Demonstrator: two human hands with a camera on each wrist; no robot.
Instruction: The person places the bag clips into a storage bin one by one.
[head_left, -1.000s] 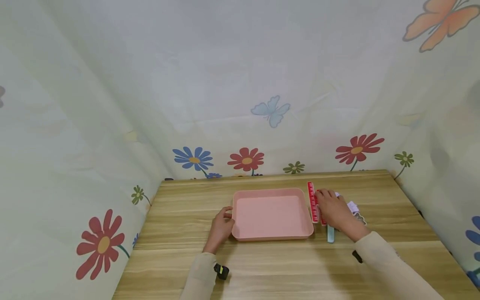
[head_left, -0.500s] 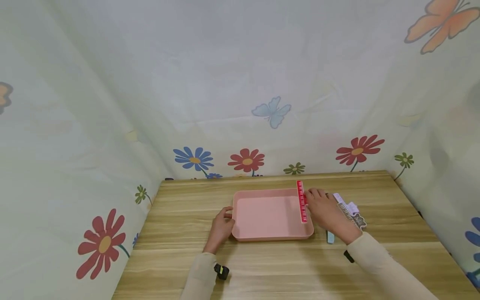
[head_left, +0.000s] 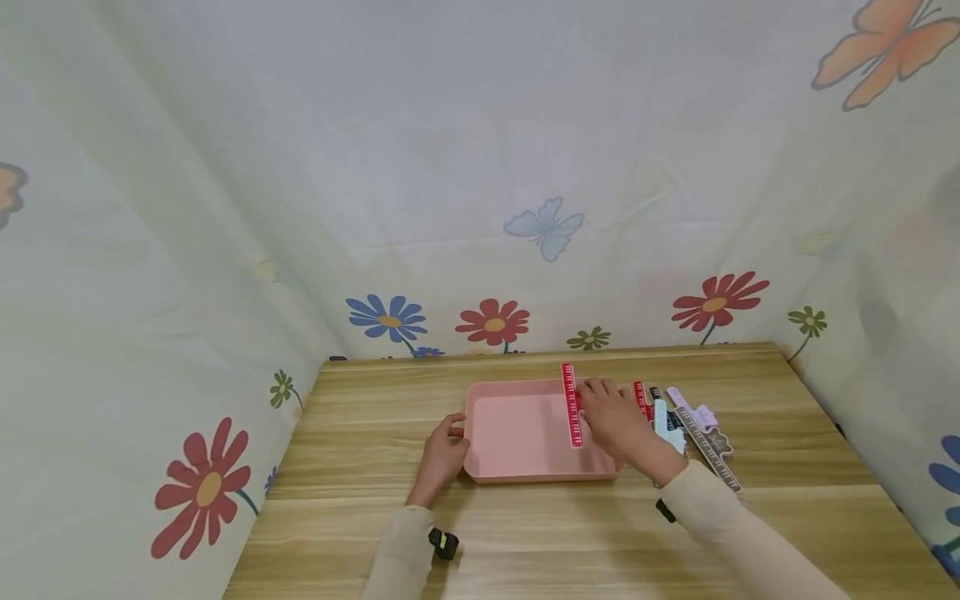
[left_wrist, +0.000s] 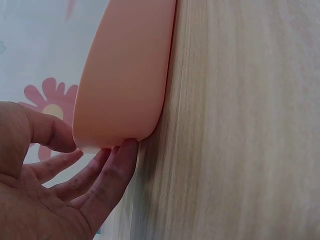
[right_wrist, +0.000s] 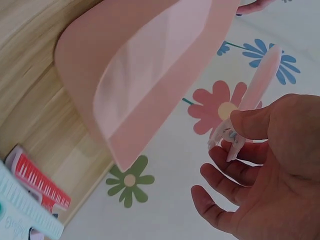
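My right hand (head_left: 617, 421) pinches a red ruler clip (head_left: 572, 408) with white tick marks over the right part of the pink tray (head_left: 517, 477). In the right wrist view, thumb and forefinger grip the spring part of the clip (right_wrist: 262, 77), with the other fingers loosely bent. My left hand (head_left: 442, 457) is at the tray's left end. In the left wrist view, its fingertips (left_wrist: 127, 150) touch the outer wall of the tray (left_wrist: 125, 75), and the thumb lies at the rim.
Right of the tray lie several more ruler clips: a red one (head_left: 641, 397), a light blue one (head_left: 662, 421), a lilac one (head_left: 703, 417) and a grey one (head_left: 708, 450). A flower-printed curtain (head_left: 420, 250) stands behind the wooden table (head_left: 540, 542).
My right hand has lifted the red ruler clip from beside the tray and moved it left over the tray, uncovering the other clips. The left hand has stayed put.
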